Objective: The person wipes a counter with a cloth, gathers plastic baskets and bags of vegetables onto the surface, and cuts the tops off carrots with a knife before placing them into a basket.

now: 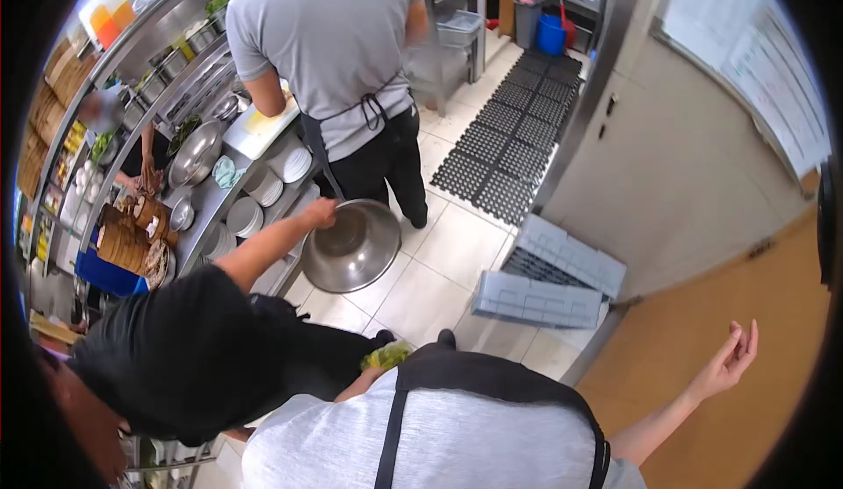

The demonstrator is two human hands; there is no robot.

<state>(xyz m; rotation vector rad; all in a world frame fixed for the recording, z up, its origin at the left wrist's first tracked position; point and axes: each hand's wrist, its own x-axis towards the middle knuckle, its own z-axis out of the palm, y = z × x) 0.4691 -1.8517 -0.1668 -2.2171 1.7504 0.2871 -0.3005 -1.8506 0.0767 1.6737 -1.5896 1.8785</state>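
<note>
My left hand (364,382) is low in front of my apron (492,379), mostly hidden by a bundle of leafy greens (386,356), yellow-green and possibly wrapped in clear plastic. It appears to hold the bundle; the fingers do not show clearly. Out to the side, in front of the wooden door, my right hand (736,359) is raised, with loosely bent fingers apart and nothing in them. A co-worker in black to my left grips the rim of a large steel bowl (353,248) with one hand (320,214). The bowl is tilted, its inside towards me.
Grey plastic crates (540,300) lie on the floor at right, by a wooden door (702,313). Another co-worker (329,50) stands ahead at the steel counter (206,208). Stacked plates (244,217) sit below it. A black rubber mat (514,129) covers the floor beyond.
</note>
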